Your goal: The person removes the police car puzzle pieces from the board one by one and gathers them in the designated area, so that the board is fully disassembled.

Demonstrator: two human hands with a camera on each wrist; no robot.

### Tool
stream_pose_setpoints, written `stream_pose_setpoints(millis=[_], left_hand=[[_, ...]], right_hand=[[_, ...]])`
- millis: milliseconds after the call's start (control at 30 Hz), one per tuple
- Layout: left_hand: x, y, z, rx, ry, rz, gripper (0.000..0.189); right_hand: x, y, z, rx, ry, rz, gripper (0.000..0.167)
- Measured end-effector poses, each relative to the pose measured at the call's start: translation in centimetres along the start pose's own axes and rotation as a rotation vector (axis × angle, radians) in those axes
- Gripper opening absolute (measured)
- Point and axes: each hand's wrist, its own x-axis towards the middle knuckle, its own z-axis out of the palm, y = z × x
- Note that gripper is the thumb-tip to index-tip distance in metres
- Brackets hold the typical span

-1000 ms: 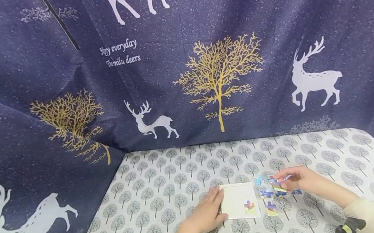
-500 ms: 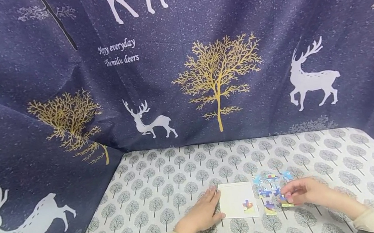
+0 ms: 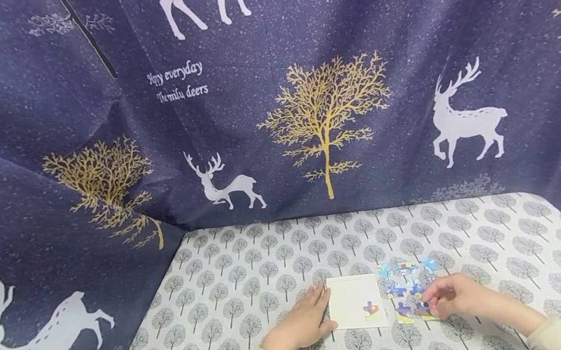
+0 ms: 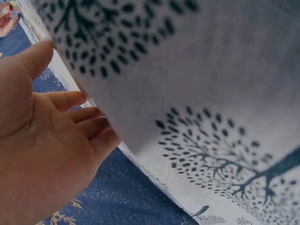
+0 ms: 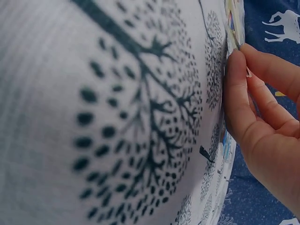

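Note:
My left hand [image 3: 305, 321] rests along the left edge of a white puzzle tray [image 3: 347, 304], fingers relaxed and spread, thumb at the near corner. One puzzle piece [image 3: 371, 309], purple, red and yellow, lies in the tray's lower right. Right of the tray, colourful puzzle pieces [image 3: 398, 288] lie close together, blue towards the far side. At their near right corner my right hand [image 3: 450, 296] pinches a puzzle piece [image 3: 425, 312] between thumb and index finger. In the right wrist view the fingertips of the right hand [image 5: 262, 98] meet at this piece's thin edge; its face is hidden.
A white tablecloth [image 3: 234, 303] printed with grey trees covers the table. Behind it and to the left hangs a dark blue curtain [image 3: 275, 139] with deer and golden trees.
My right hand has carried a piece from above the group to its near right corner, and set it lower against the others. The left hand has stayed at the tray.

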Motion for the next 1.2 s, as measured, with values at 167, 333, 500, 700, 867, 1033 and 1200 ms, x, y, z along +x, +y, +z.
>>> stream_pose_setpoints(millis=[167, 333, 500, 700, 867, 1033, 1200], left_hand=[[0.0, 0.1, -0.1, -0.010, -0.007, -0.004, 0.071], [0.0, 0.1, -0.1, -0.004, -0.007, -0.007, 0.071], [0.0, -0.2, 0.2, -0.002, -0.010, -0.003, 0.071], [0.1, -0.3, 0.3, -0.004, -0.010, -0.002, 0.071], [0.3, 0.0, 0.1, 0.008, -0.006, -0.006, 0.072], [0.2, 0.1, -0.1, 0.008, -0.007, -0.004, 0.072], [0.2, 0.0, 0.0, 0.005, -0.008, -0.010, 0.072]], right_hand=[[0.1, -0.2, 0.1, -0.054, 0.022, 0.014, 0.025], [0.2, -0.3, 0.2, -0.140, 0.050, 0.007, 0.022], [0.4, 0.1, 0.2, -0.193, 0.060, -0.026, 0.020], [0.5, 0.3, 0.1, -0.228, 0.075, -0.059, 0.021], [0.5, 0.3, -0.2, -0.277, 0.091, -0.091, 0.020], [0.8, -0.4, -0.6, -0.304, 0.097, -0.139, 0.019], [1.4, -2.2, -0.1, -0.346, 0.131, -0.110, 0.024]])
